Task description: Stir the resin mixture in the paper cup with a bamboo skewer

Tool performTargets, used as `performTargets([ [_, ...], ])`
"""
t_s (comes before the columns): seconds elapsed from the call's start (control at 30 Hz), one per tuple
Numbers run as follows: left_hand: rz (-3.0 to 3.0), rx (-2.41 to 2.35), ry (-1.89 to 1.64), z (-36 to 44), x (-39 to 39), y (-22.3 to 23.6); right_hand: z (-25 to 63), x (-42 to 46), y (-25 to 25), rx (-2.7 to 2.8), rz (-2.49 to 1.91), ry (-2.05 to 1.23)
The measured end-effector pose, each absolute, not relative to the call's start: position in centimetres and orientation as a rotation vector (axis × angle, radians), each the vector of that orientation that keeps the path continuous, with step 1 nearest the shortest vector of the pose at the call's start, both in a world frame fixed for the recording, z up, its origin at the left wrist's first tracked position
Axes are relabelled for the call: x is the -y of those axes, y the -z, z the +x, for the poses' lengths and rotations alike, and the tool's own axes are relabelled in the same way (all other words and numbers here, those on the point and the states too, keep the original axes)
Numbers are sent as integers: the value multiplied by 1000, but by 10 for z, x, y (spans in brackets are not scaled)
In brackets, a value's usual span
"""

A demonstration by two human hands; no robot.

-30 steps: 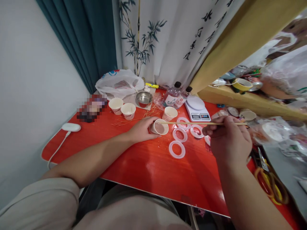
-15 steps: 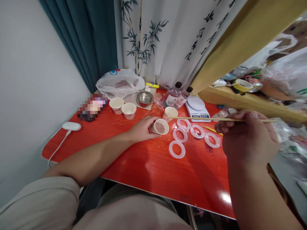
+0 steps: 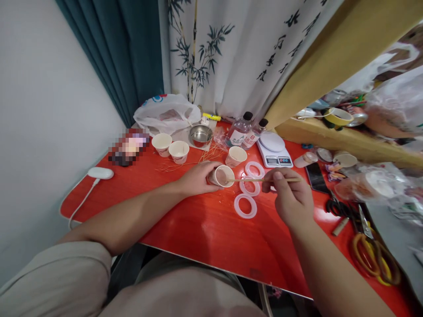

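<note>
My left hand [image 3: 201, 178] is wrapped round a paper cup [image 3: 230, 172], which tilts toward me and has a pinkish, cloudy liquid [image 3: 221, 176] inside. Pinched in my right hand [image 3: 289, 193] is a thin wooden stick [image 3: 251, 179], held nearly level, its far tip at the liquid inside the cup. Under the stick and beside the cup lie pink ring-shaped molds [image 3: 245, 206]; my right hand covers part of that group. Just behind the held cup stands another paper cup [image 3: 236, 156].
Two more paper cups [image 3: 179, 152], a metal bowl [image 3: 201, 134], bottles marked A [image 3: 238, 134] and B [image 3: 253, 137], and a kitchen scale [image 3: 275, 152] stand at the back of the red table [image 3: 198, 229]. Scissors [image 3: 366, 246] and a phone [image 3: 316, 177] lie at right.
My right hand has moved left and down, bringing the stick's tip from above the rear cup into the held cup. Scissors and a phone at right are now uncovered. My left hand stays put.
</note>
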State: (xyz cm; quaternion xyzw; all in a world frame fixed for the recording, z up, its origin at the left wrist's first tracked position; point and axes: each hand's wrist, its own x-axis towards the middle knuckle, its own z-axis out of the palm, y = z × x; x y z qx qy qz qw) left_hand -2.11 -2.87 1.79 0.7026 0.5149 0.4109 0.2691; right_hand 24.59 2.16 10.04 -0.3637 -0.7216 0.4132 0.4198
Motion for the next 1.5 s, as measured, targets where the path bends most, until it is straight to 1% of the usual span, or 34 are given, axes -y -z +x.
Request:
performTargets([
  [0.1, 1877, -1396, -1119, -21, 28, -17, 243, -21, -100, 1556, -959, -1207],
  [0.17, 1866, -1398, -1114, -22, 28, -18, 241, -23, -101, 1363, -970, -1256],
  [0.27, 1862, -1389, -1115, -22, 29, -19, 242, -28, -107, 1202, -950, -1262],
  [0.53, 1860, -1403, -1123, -22, 28, -16, 250, -37, -133, 1100, -884, -1183],
  [0.7, 1865, -1404, -1142, -22, 28, -14, 248, -35, -154, 1129, -854, -1111],
  [0.8, 1860, -1406, -1136, -22, 29, -16, 250, -33, -157, 1127, -848, -1075],
  [0.9, 1862, -1408, -1109, -23, 28, -17, 251, -29, -141, 1214, -874, -1046],
  [1.1, 1892, -1420, -1072, -22, 28, -17, 250, -12, -98, 1773, -956, -1056],
  [1.33, 1956, -1460, -1002, -21, 27, -13, 247, -7, -94, 1839, -944, -926],
  [1.5, 1969, -1479, -967, -19, 26, -12, 248, -5, -92, 1838, -883, -942],
])
